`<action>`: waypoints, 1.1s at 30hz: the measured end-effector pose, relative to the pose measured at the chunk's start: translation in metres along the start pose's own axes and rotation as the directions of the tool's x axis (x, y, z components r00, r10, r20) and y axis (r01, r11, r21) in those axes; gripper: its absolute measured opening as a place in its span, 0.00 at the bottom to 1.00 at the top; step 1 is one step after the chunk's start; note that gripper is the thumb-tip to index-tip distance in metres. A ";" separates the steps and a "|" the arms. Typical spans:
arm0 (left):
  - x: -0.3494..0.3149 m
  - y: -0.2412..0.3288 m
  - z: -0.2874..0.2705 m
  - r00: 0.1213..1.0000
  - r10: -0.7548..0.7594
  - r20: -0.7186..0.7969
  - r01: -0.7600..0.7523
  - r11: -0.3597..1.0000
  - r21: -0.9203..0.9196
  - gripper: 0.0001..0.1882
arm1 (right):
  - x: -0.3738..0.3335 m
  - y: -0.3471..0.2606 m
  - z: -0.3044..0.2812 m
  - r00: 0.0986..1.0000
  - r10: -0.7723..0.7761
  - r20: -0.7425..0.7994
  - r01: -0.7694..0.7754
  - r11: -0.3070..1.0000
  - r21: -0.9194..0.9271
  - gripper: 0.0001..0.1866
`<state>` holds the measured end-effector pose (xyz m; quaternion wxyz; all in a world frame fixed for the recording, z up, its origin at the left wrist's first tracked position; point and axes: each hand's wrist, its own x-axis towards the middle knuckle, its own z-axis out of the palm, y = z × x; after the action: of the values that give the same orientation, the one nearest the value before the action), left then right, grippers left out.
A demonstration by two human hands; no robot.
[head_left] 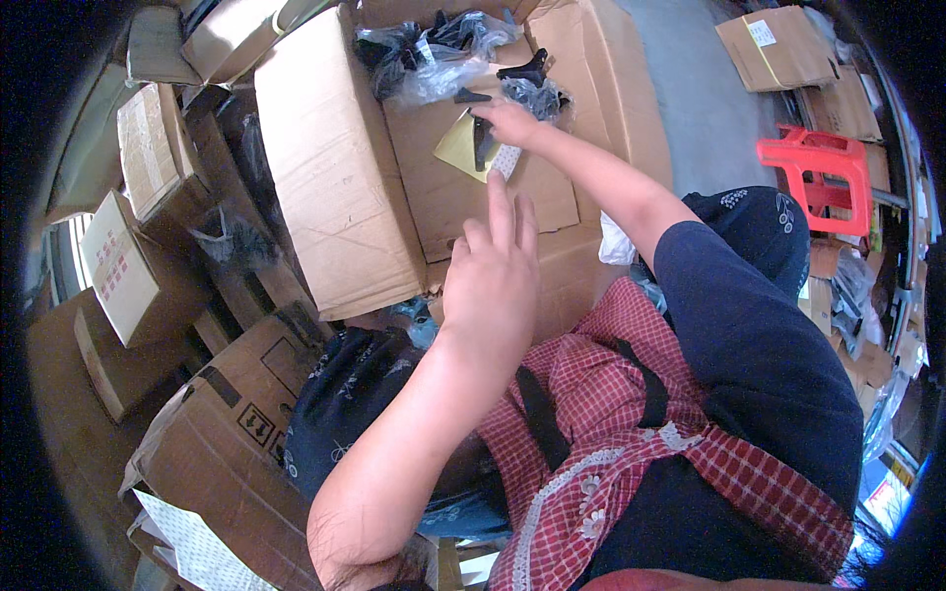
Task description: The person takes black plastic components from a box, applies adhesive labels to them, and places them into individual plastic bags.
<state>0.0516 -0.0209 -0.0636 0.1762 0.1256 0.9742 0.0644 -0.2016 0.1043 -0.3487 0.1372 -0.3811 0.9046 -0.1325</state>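
Inside the open cardboard box (pixel 340 167), my right hand (pixel 512 124) reaches down with its fingers closed on a dark, narrow black part (pixel 481 140). The part lies over a yellow sheet (pixel 455 148), and its exact kind is hard to make out. A white strip with small printed marks (pixel 506 161) sits at the sheet's right side. Nearer to me, my left hand (pixel 493 271) is raised over the box's near edge, index and middle fingers stretched out. Its index fingertip comes close to the white strip; whether they touch I cannot tell.
Black parts in clear plastic bags (pixel 434 54) lie at the box's far end, with another bagged black part (pixel 537 84) beside them. A red plastic stool (pixel 818 177) stands to the right. Cartons (pixel 148 251) are stacked at left; a large carton (pixel 227 433) stands near my left side.
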 end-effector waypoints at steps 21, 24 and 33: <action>0.031 -0.077 -0.041 0.939 -0.317 0.134 0.240 0.324 -0.915 0.36 | -0.099 -0.143 -0.300 0.847 -0.436 -0.304 0.481 0.872 0.091 0.09; 0.026 -0.043 -0.053 0.979 -0.198 -0.037 -0.066 -0.142 -0.988 0.30 | -0.124 -0.169 -0.308 0.974 -0.093 -0.207 0.181 0.867 0.464 0.09; 0.045 -0.062 -0.040 0.989 -0.130 0.074 -0.010 -0.555 -0.832 0.25 | -0.121 -0.129 -0.340 0.975 -0.006 -0.222 0.173 0.651 0.740 0.10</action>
<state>-0.0171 -0.0713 -0.0516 0.1587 -0.1604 0.4165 0.8807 -0.1547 0.1512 0.0287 0.1847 -0.3186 0.7567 -0.5401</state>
